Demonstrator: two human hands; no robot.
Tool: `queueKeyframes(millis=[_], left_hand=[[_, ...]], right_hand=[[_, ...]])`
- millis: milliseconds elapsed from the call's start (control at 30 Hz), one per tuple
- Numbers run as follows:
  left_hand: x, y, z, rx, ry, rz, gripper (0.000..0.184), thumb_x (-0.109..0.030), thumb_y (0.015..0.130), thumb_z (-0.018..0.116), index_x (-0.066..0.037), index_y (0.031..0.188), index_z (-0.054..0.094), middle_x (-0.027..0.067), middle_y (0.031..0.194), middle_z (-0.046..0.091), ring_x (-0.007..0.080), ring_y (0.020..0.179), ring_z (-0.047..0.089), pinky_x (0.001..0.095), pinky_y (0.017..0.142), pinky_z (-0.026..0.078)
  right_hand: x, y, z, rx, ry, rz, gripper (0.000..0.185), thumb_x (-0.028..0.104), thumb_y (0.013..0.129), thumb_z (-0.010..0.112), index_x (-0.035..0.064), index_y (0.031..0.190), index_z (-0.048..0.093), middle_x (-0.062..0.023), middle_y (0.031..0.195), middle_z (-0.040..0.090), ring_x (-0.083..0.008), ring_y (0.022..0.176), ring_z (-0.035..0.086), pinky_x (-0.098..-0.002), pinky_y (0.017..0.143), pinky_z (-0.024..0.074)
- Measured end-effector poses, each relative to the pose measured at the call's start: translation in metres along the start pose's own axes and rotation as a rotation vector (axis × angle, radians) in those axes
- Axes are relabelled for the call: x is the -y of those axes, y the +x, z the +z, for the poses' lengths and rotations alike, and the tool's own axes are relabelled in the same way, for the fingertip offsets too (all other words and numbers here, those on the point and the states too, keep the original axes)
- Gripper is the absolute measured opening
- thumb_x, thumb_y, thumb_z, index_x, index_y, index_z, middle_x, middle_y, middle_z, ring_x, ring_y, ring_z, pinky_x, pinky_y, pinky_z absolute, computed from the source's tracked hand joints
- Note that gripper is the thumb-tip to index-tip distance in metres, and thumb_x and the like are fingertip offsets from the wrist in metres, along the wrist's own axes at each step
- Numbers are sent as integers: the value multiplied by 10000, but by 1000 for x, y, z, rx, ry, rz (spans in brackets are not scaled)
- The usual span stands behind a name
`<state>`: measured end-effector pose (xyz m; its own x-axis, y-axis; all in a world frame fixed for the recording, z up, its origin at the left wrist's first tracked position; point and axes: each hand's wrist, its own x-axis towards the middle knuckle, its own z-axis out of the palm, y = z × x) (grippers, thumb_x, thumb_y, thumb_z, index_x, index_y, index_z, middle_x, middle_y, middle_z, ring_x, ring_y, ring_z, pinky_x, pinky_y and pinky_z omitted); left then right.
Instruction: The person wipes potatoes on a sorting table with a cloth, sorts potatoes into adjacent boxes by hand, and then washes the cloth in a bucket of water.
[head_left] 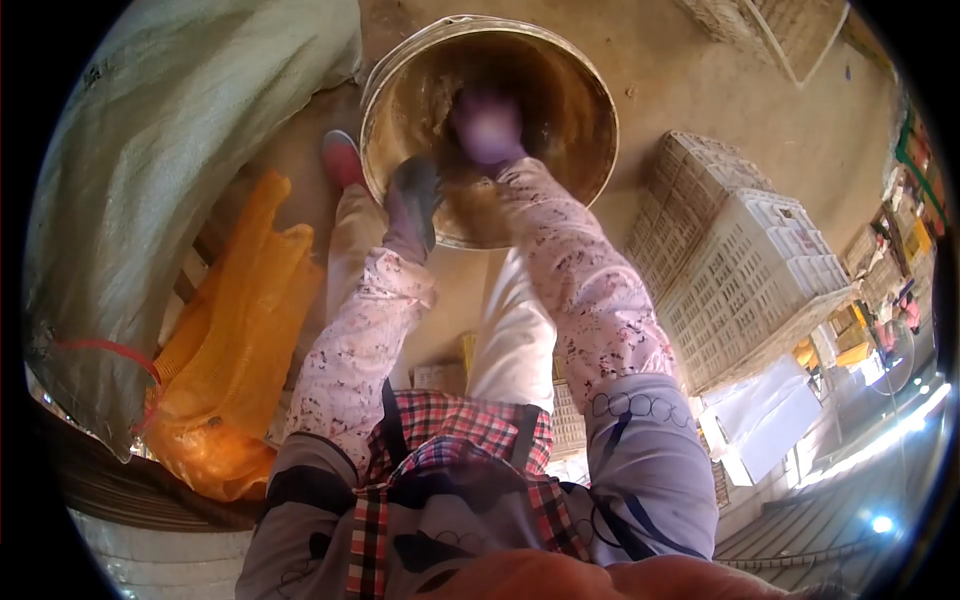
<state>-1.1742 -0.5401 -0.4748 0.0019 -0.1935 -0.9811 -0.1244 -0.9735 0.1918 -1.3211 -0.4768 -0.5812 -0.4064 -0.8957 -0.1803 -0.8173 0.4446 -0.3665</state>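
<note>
A large round tub [603, 110] stands on the floor in front of me, its inner wall brown and stained. My right hand [488, 128], in a purple glove, reaches deep inside it and is smeared by motion. What its fingers hold, if anything, cannot be made out. At the tub's near left side, my left hand [411, 195] extends over the rim in a dark grey glove. Its fingers blur against the dark interior, so their grip does not show. Floral sleeve covers [610, 280] run up both forearms.
To the left lie an orange mesh sack [235, 320] and a big pale plastic sheet [190, 130]. White plastic crates [750, 260] are stacked on the right. My red shoe [342, 160] is beside the tub. A white box [765, 415] sits farther right.
</note>
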Motion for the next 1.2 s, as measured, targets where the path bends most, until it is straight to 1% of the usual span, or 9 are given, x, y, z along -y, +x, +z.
queueKeyframes(millis=[167,367,467,567,633,700,800,1067,1200], left_hand=[[-8,5,-12,121,-26,-25,254,-296,895,614,-172,1102,536,-7,1016,552,150,970,556,335,844,436],[-6,-2,0,145,-1,24,219,-306,894,616,-184,1062,546,-1,971,547,158,949,549,347,853,444],[-5,1,-8,166,-67,32,230,-307,885,633,-187,1062,547,5,973,546,165,936,546,359,866,448],[2,5,-3,135,-94,-54,256,-308,875,651,-196,1078,542,8,975,546,172,934,546,367,870,450],[1,4,-4,110,-78,-76,283,-312,869,662,-202,1098,537,9,979,546,176,936,545,368,870,449],[0,1,-2,126,-34,-62,315,-315,862,672,-206,1121,531,9,985,545,179,940,544,365,870,445],[-4,1,2,65,-3,-104,364,-366,888,624,-206,1197,516,25,1058,522,206,1013,501,397,869,437],[-34,7,36,282,-95,-421,420,-445,908,559,-155,1210,535,79,1022,589,211,930,553,380,741,494],[8,32,35,614,77,-194,419,-367,916,551,-47,1186,546,93,1092,614,188,938,600,321,753,515]], right_hand=[[15,30,-73,451,134,402,192,155,865,462,88,975,604,-128,935,601,-277,773,604,-431,639,490],[-13,-10,0,538,-483,8,203,146,888,454,110,1032,593,-94,955,604,-242,784,601,-399,647,502],[-16,-5,-13,317,244,738,205,169,915,462,88,904,650,-123,695,591,-224,657,620,-387,604,501],[28,-6,-25,563,-430,-195,179,131,808,487,84,943,595,-115,1013,556,-268,871,579,-514,712,456],[12,-5,-46,492,-192,-258,164,131,852,478,104,881,637,-119,883,599,-268,758,601,-442,657,482],[-4,-3,-33,599,62,261,286,376,808,592,134,921,697,-100,868,676,-249,797,655,-432,679,526],[-10,-24,-27,188,401,513,186,200,809,596,45,873,677,-157,851,658,-313,797,625,-413,688,494],[48,-97,-163,-5,658,225,320,23,703,605,6,1022,626,-166,973,604,-343,921,576,-378,821,459],[91,-75,-191,-41,1340,885,548,104,834,654,24,1322,420,-169,1222,502,-218,935,566,-335,781,471]])
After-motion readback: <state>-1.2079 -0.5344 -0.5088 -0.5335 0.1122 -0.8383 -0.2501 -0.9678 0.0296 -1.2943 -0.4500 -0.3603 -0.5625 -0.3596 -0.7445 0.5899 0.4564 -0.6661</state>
